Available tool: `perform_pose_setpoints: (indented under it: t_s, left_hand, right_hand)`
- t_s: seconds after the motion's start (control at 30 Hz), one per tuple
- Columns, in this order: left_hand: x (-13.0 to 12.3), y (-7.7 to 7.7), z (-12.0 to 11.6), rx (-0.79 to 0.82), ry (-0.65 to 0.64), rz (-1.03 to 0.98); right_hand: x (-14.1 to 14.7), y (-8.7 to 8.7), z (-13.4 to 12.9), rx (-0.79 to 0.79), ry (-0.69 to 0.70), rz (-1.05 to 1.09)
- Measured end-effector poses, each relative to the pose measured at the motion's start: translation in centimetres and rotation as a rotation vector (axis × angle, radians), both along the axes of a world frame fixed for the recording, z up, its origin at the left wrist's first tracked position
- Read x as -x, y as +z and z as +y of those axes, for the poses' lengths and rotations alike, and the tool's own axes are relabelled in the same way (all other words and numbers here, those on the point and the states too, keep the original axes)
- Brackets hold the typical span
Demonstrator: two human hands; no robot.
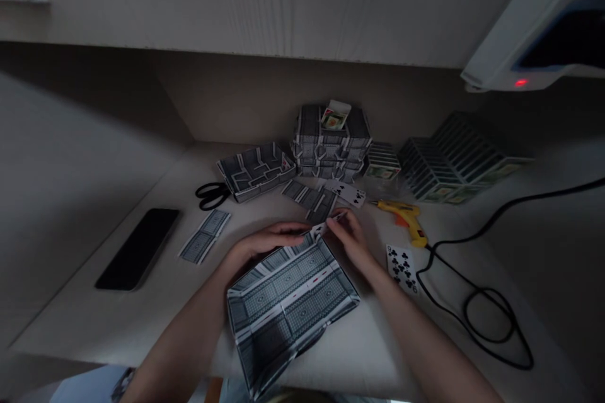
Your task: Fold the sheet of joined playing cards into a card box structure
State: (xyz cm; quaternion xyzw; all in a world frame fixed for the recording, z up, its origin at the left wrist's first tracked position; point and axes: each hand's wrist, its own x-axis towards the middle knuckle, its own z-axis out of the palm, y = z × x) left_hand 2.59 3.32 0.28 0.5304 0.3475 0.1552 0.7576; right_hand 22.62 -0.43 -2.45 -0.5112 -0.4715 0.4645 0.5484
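Observation:
An open box made of playing cards (297,289), with blue-grey patterned backs, is tilted toward me at the table's front. My left hand (267,239) grips its far wall, fingers along the outside and thumb near the rim. At the box's far right corner, my right hand (350,239) pinches a playing card (319,228) against the wall; its white face shows between the hands. Just beyond my fingers lie loose face-down cards (302,194) and face-up cards (347,192). A nine of clubs (402,269) lies beside my right forearm.
A yellow glue gun (404,219) with a black cable (472,321) lies right. Behind are stacked card-built boxes (331,145), another open card box (258,170) and stacks of card packs (454,164). Scissors (212,195), joined cards (205,237) and a phone (139,249) lie left. A shelf (265,6) overhangs.

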Motion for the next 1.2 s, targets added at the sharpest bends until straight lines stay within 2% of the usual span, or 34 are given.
perform_pose_setpoints:
  t_s: [0.43, 0.8, 1.2]
  left_hand:
    - [-0.1, 0.4, 0.0, -0.016, -0.028, -0.007]
    - [0.0, 0.7, 0.0, 0.011, -0.057, -0.01]
    - [0.2, 0.3, 0.1, 0.064, -0.048, -0.016]
  right_hand:
    - [0.3, 0.4, 0.0, 0.073, 0.031, 0.054]
    - [-0.1, -0.1, 0.3, 0.022, 0.021, -0.032]
    - [-0.1, -0.6, 0.4, 0.113, 0.08, 0.073]
